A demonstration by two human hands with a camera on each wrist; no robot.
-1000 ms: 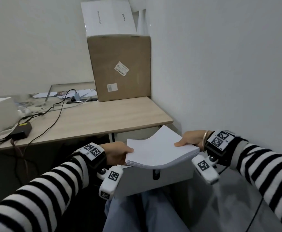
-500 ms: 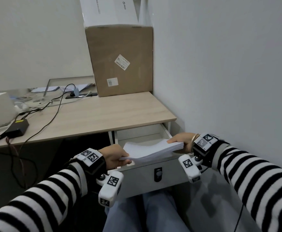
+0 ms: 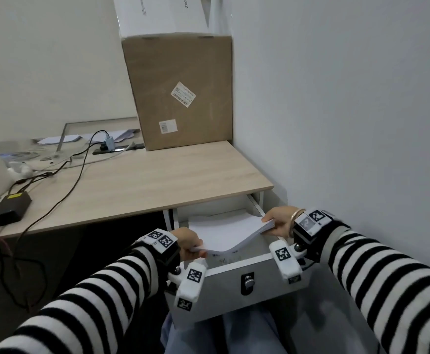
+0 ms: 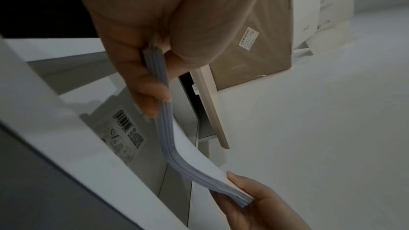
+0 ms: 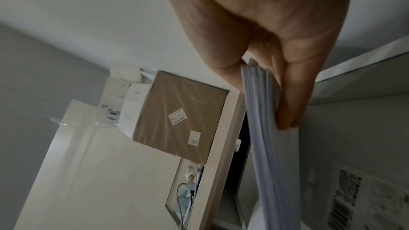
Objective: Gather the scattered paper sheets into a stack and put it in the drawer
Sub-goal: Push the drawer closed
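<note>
Because the drawer (image 3: 236, 267) is narrow, the stack (image 3: 228, 232) hangs just above its floor, sagging in the middle. The left hand (image 3: 189, 242) pinches the end nearest the drawer's front; the right hand (image 3: 280, 222) pinches the end over the drawer's right wall, keeping the sheets squared.

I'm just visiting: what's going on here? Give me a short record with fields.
Activity: putting a paper stack into the open drawer
Left hand: grips the stack's near-left edge
Right hand: grips its right corner
Stack: sagging in the middle, over the drawer, not yet released
Desk: holds a cardboard box, cables
Drawer floor: barcode label
</note>
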